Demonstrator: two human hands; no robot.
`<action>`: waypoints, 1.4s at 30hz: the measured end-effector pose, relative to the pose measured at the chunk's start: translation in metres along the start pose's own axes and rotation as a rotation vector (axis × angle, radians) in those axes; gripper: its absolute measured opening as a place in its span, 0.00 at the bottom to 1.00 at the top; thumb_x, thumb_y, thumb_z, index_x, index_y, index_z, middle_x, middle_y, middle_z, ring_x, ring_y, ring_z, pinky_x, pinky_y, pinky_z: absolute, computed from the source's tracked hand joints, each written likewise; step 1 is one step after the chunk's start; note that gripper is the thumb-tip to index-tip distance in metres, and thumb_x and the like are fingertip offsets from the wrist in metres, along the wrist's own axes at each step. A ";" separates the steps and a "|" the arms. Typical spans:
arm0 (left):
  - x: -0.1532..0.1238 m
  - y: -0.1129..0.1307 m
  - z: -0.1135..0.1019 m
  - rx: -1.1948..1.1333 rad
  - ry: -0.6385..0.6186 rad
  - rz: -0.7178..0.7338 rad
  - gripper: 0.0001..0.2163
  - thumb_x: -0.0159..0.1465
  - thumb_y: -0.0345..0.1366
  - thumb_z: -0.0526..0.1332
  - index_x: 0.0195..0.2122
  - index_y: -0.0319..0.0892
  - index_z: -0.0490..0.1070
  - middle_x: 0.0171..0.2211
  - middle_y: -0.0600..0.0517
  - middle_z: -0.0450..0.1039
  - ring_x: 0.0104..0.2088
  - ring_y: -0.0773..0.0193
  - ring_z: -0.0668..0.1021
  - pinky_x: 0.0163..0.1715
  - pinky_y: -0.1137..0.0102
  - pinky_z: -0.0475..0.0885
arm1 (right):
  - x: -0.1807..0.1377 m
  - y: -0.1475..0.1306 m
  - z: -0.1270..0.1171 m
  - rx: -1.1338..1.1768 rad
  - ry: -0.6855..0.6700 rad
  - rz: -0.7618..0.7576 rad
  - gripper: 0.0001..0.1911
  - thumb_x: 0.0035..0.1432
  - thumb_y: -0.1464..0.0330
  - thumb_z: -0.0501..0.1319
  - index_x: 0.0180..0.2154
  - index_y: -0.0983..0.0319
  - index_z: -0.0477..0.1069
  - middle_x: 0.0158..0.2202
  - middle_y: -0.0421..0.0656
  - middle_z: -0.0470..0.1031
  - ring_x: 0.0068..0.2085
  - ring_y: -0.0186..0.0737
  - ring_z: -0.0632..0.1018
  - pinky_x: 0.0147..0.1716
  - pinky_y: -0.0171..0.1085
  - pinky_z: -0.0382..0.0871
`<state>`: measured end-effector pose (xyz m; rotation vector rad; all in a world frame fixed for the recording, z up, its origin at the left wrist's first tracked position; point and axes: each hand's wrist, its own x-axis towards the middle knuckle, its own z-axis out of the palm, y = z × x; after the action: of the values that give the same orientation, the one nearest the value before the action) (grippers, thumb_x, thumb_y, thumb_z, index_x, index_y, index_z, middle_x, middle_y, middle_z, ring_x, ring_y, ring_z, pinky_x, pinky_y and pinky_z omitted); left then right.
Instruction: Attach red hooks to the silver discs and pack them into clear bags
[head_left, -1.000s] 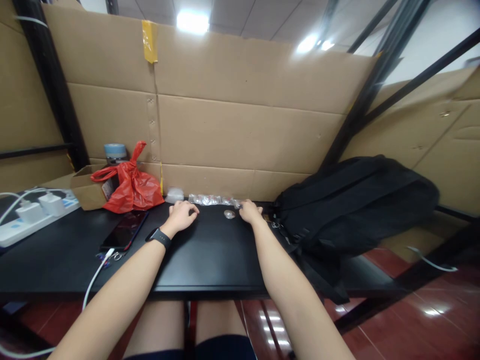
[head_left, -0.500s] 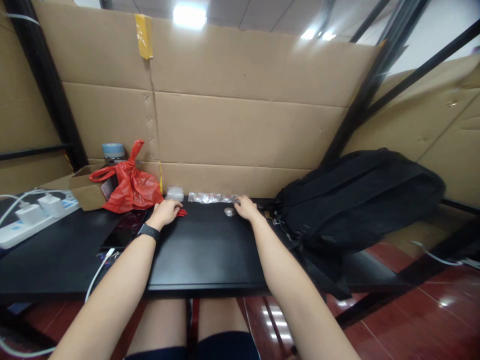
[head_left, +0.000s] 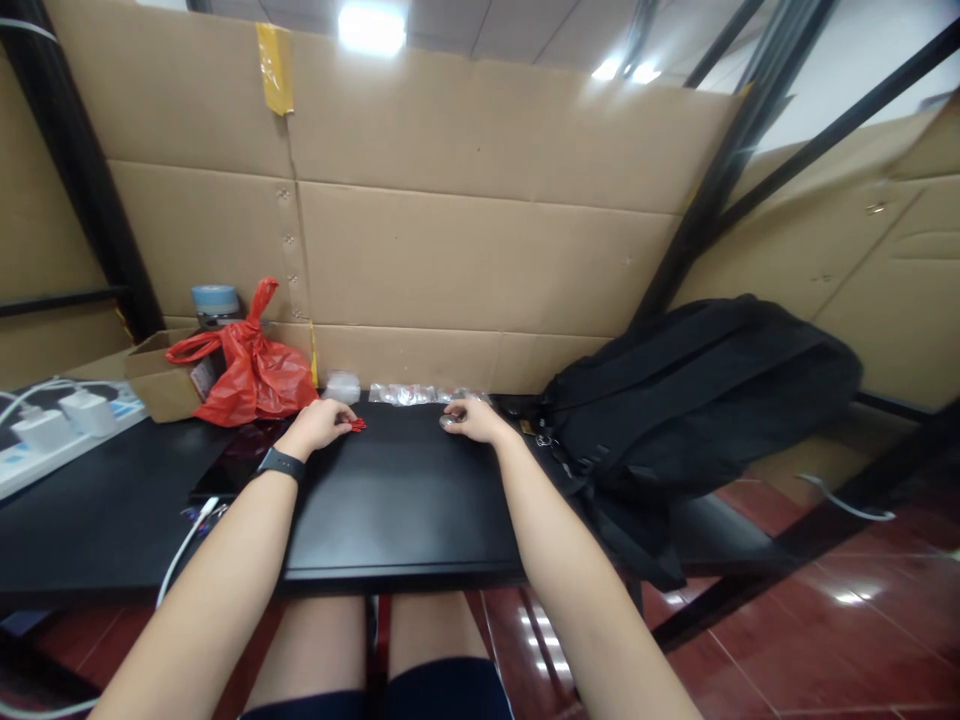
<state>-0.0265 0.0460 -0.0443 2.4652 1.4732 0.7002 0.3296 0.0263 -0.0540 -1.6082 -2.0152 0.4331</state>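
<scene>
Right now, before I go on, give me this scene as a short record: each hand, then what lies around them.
Left hand: fingers at a small red item; grip unclear
Right hand: fingers at a small round shiny item; grip unclear
Surface: black desk
Behind hands: clear packets in a row, before the cardboard wall
Person's left: red plastic bag, dark phone, white power strip
Person's right: black backpack
Left wrist: dark watch
</scene>
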 end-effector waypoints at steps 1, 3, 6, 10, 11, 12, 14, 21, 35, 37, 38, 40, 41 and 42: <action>0.000 0.000 0.001 0.001 0.001 0.000 0.08 0.56 0.37 0.64 0.36 0.47 0.80 0.37 0.52 0.82 0.39 0.59 0.81 0.42 0.71 0.74 | 0.000 0.000 0.000 0.013 0.012 0.004 0.19 0.48 0.68 0.71 0.45 0.62 0.78 0.43 0.45 0.79 0.41 0.39 0.78 0.45 0.35 0.70; 0.000 0.002 0.002 0.001 0.012 -0.008 0.07 0.55 0.38 0.64 0.33 0.47 0.80 0.36 0.51 0.82 0.38 0.58 0.81 0.41 0.70 0.74 | 0.001 0.000 0.001 0.041 0.050 0.016 0.19 0.48 0.68 0.71 0.44 0.62 0.78 0.42 0.44 0.79 0.39 0.38 0.78 0.44 0.35 0.70; -0.001 0.003 0.002 0.012 0.032 -0.031 0.07 0.55 0.40 0.64 0.31 0.46 0.79 0.33 0.49 0.82 0.37 0.57 0.81 0.39 0.70 0.74 | 0.002 0.000 0.002 0.088 0.098 0.024 0.19 0.48 0.68 0.70 0.44 0.62 0.77 0.40 0.43 0.78 0.37 0.36 0.77 0.43 0.35 0.70; -0.003 0.005 -0.002 0.083 0.083 -0.057 0.06 0.57 0.40 0.63 0.30 0.47 0.79 0.34 0.50 0.82 0.38 0.57 0.81 0.41 0.69 0.73 | 0.004 -0.002 0.003 0.121 0.134 0.014 0.20 0.46 0.67 0.70 0.44 0.62 0.77 0.40 0.43 0.78 0.35 0.35 0.76 0.42 0.36 0.70; -0.003 0.006 -0.004 0.101 0.110 -0.060 0.06 0.58 0.39 0.62 0.30 0.47 0.78 0.35 0.50 0.82 0.39 0.57 0.80 0.42 0.69 0.72 | 0.004 -0.003 0.003 0.123 0.140 0.010 0.20 0.46 0.67 0.70 0.44 0.62 0.76 0.40 0.43 0.78 0.34 0.35 0.76 0.41 0.36 0.70; -0.004 0.007 -0.007 0.112 0.143 -0.061 0.06 0.59 0.39 0.61 0.31 0.47 0.78 0.37 0.50 0.81 0.41 0.56 0.80 0.43 0.68 0.72 | 0.004 -0.004 0.003 0.127 0.142 0.006 0.20 0.46 0.68 0.70 0.44 0.62 0.76 0.40 0.43 0.78 0.33 0.34 0.76 0.41 0.36 0.70; -0.005 0.011 -0.012 0.089 0.213 -0.060 0.08 0.62 0.40 0.59 0.33 0.47 0.77 0.39 0.50 0.81 0.42 0.56 0.80 0.43 0.67 0.71 | 0.003 -0.006 0.003 0.150 0.136 -0.003 0.18 0.47 0.69 0.69 0.43 0.63 0.76 0.40 0.43 0.79 0.31 0.33 0.76 0.39 0.35 0.71; -0.004 0.033 -0.012 -0.244 0.273 0.044 0.10 0.64 0.43 0.58 0.37 0.44 0.73 0.37 0.51 0.80 0.38 0.62 0.79 0.43 0.70 0.72 | -0.002 -0.027 0.005 0.338 0.124 -0.035 0.18 0.51 0.70 0.67 0.46 0.63 0.73 0.39 0.44 0.78 0.28 0.32 0.77 0.31 0.33 0.72; -0.004 0.062 0.000 -0.452 0.273 0.107 0.09 0.60 0.40 0.63 0.35 0.42 0.80 0.34 0.49 0.82 0.33 0.59 0.82 0.39 0.66 0.77 | -0.012 -0.081 0.023 0.699 0.098 -0.208 0.23 0.46 0.66 0.71 0.45 0.61 0.72 0.49 0.46 0.75 0.36 0.36 0.79 0.42 0.39 0.74; -0.003 0.065 0.002 -0.503 0.312 0.132 0.09 0.59 0.40 0.64 0.36 0.42 0.80 0.36 0.48 0.82 0.36 0.58 0.82 0.40 0.65 0.77 | -0.013 -0.087 0.026 0.735 0.103 -0.233 0.23 0.44 0.66 0.71 0.45 0.61 0.72 0.48 0.46 0.75 0.36 0.37 0.79 0.42 0.40 0.74; -0.003 0.066 0.003 -0.532 0.334 0.137 0.09 0.59 0.40 0.65 0.36 0.42 0.79 0.36 0.48 0.81 0.37 0.57 0.82 0.41 0.65 0.77 | -0.013 -0.090 0.027 0.746 0.105 -0.244 0.24 0.44 0.66 0.72 0.44 0.61 0.72 0.47 0.46 0.75 0.37 0.37 0.79 0.43 0.41 0.74; -0.003 0.069 0.005 -0.585 0.356 0.136 0.10 0.58 0.40 0.66 0.38 0.41 0.77 0.35 0.47 0.81 0.37 0.57 0.82 0.41 0.64 0.77 | -0.015 -0.095 0.029 0.765 0.105 -0.262 0.24 0.43 0.66 0.72 0.44 0.60 0.72 0.46 0.45 0.75 0.38 0.38 0.79 0.43 0.41 0.74; -0.003 0.069 0.007 -0.608 0.354 0.134 0.11 0.57 0.40 0.67 0.39 0.41 0.76 0.35 0.48 0.81 0.36 0.58 0.82 0.40 0.64 0.77 | -0.015 -0.098 0.030 0.774 0.104 -0.268 0.24 0.43 0.66 0.72 0.44 0.60 0.71 0.46 0.46 0.75 0.39 0.39 0.79 0.43 0.41 0.74; -0.003 0.070 0.008 -0.630 0.346 0.131 0.11 0.57 0.41 0.67 0.39 0.41 0.76 0.34 0.48 0.81 0.36 0.58 0.82 0.40 0.64 0.77 | -0.016 -0.101 0.030 0.783 0.104 -0.273 0.25 0.43 0.66 0.72 0.45 0.60 0.71 0.47 0.46 0.75 0.39 0.39 0.79 0.43 0.40 0.75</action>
<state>0.0311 0.0098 -0.0249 2.0188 0.9656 1.4199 0.2341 -0.0117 -0.0269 -0.8462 -1.6400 0.8730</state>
